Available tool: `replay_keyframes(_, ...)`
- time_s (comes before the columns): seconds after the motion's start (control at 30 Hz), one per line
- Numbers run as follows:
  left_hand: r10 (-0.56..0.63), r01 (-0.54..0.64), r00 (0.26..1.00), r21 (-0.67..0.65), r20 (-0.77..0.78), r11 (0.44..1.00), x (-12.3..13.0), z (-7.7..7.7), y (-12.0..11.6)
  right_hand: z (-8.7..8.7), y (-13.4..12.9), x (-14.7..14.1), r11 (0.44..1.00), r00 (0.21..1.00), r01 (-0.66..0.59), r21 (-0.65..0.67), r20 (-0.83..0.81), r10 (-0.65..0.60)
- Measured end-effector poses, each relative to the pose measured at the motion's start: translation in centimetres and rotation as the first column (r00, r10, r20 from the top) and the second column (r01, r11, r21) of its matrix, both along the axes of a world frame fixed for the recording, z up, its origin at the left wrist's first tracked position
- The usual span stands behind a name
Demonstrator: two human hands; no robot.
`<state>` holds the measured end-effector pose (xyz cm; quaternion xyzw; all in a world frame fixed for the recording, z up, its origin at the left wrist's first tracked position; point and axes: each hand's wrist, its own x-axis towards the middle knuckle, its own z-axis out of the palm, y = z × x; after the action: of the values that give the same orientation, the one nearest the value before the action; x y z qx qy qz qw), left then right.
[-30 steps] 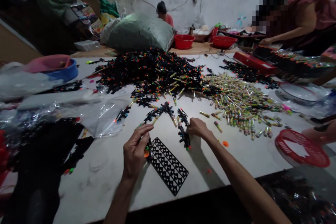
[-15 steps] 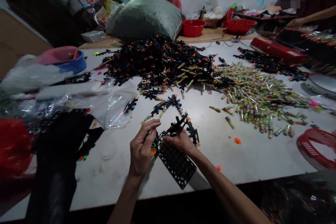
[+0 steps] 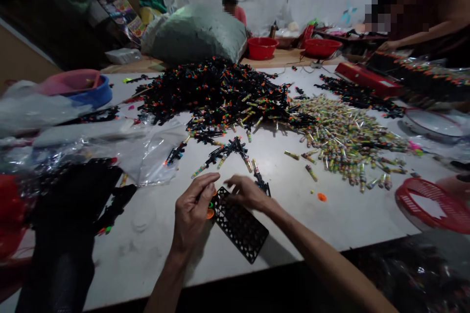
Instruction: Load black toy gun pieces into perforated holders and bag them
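Note:
My left hand (image 3: 191, 210) pinches a small orange and green plastic piece (image 3: 210, 209) at the left end of a black plastic grid tray (image 3: 244, 234). My right hand (image 3: 247, 193) hovers over the tray's far end, fingers loosely apart and holding nothing. Just beyond it lies a small black toy gun (image 3: 261, 182). More toy guns and candy tubes (image 3: 220, 156) trail from a large heap of black toy guns with colored tips (image 3: 216, 93). A spread of candy tubes (image 3: 347, 142) lies to the right.
The heap and hands share a white table (image 3: 121, 249). Clear plastic bags (image 3: 147, 156) and black bundles (image 3: 69, 205) lie left, a red mesh lid (image 3: 429, 205) right. A co-worker (image 3: 414, 24) handles toys at the far right; another person (image 3: 231, 7) sits behind a large sack (image 3: 194, 34).
My right hand has let go of the black toy gun it held above the tray and now sits lower and empty. The whole view has shifted slightly.

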<state>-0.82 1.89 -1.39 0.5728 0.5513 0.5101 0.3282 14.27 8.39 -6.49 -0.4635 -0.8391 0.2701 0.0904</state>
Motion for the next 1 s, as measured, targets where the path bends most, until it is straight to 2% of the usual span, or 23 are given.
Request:
replay_keyframes(0.07, -0.017, 0.017, 1.0, 0.014, 0.012, 1.0, -0.2, 0.0, 0.0, 0.3, 2.2, 2.7, 0.989, 0.985, 0.08, 0.123, 0.144, -0.098)
replay_keyframes(0.1, -0.022, 0.022, 0.999, 0.025, 0.024, 0.999, -0.3, 0.0, 0.0, 0.4, 3.1, 4.0, 0.98, 0.964, 0.06, 0.187, 0.242, -0.106)
replay_keyframes(0.17, -0.028, 0.026, 0.999, 0.035, 0.036, 0.999, -0.3, 0.0, 0.0, 0.1, 4.1, 6.2, 0.959, 0.916, -0.065, 0.276, 0.397, -0.053)
replay_keyframes(0.23, -0.032, 0.031, 0.999, 0.035, 0.031, 0.999, -0.2, 0.0, 0.0, -0.5, 3.9, 7.9, 0.932, 0.882, -0.195, 0.306, 0.471, 0.03)
replay_keyframes(0.33, -0.033, 0.031, 0.999, 0.043, 0.03, 0.999, -0.2, -0.1, -0.1, -1.3, 2.6, 9.9, 0.914, 0.867, -0.261, 0.311, 0.491, 0.08)
replay_keyframes(0.4, -0.031, 0.029, 0.999, 0.043, 0.034, 0.999, -0.2, -0.2, -0.1, -1.6, 1.7, 10.5, 0.92, 0.901, -0.194, 0.341, 0.434, 0.03)
replay_keyframes(0.47, -0.031, 0.03, 0.999, 0.035, 0.032, 0.999, -0.2, -0.2, -0.1, -1.7, 0.9, 9.9, 0.934, 0.962, 0.015, 0.358, 0.251, -0.112)
replay_keyframes(0.5, -0.033, 0.032, 0.999, 0.033, 0.027, 0.999, -0.1, -0.2, -0.1, -1.7, 0.6, 9.1, 0.94, 0.973, 0.156, 0.303, 0.116, -0.2)
replay_keyframes(0.53, -0.034, 0.033, 0.999, 0.031, 0.021, 0.999, -0.1, -0.2, 0.0, -1.8, 0.4, 7.8, 0.943, 0.96, 0.277, 0.182, -0.026, -0.277)
replay_keyframes(0.57, -0.034, 0.033, 0.999, 0.03, 0.013, 0.999, -0.1, -0.1, 0.0, -1.9, 0.2, 6.4, 0.941, 0.93, 0.338, 0.005, -0.159, -0.332)
replay_keyframes(0.6, -0.033, 0.033, 0.999, 0.029, 0.004, 0.999, -0.1, -0.1, 0.0, -2.1, 0.1, 4.8, 0.926, 0.888, 0.329, -0.185, -0.274, -0.37)
replay_keyframes(0.63, -0.031, 0.031, 1.0, 0.028, -0.005, 0.999, -0.1, 0.0, 0.0, -2.2, 0.2, 3.1, 0.9, 0.844, 0.26, -0.35, -0.369, -0.388)
replay_keyframes(0.67, -0.028, 0.028, 1.0, 0.024, -0.012, 0.999, -0.1, 0.0, 0.0, -2.4, 0.3, 1.6, 0.869, 0.802, 0.175, -0.463, -0.445, -0.398)
replay_keyframes(0.73, -0.024, 0.024, 1.0, 0.017, -0.018, 1.0, -0.2, 0.1, 0.0, -2.7, 0.9, -0.6, 0.851, 0.75, 0.073, -0.52, -0.533, -0.391)
replay_keyframes(0.8, -0.027, 0.028, 0.999, 0.011, -0.017, 1.0, -0.2, 0.1, -0.1, -3.1, 1.7, -1.6, 0.88, 0.783, 0.09, -0.466, -0.513, -0.352)
replay_keyframes(0.87, -0.036, 0.036, 0.999, 0.009, -0.018, 0.999, -0.3, 0.1, -0.1, -3.5, 2.2, -1.5, 0.904, 0.834, 0.113, -0.412, -0.455, -0.311)
replay_keyframes(0.9, -0.038, 0.038, 0.999, 0.007, -0.019, 0.999, -0.3, 0.1, -0.1, -3.6, 2.4, -1.2, 0.902, 0.834, 0.123, -0.413, -0.45, -0.32)
replay_keyframes(1.0, -0.038, 0.038, 0.999, 0.001, -0.017, 0.999, -0.3, 0.1, -0.2, -4.1, 2.4, -0.7, 0.844, 0.748, 0.117, -0.523, -0.512, -0.421)
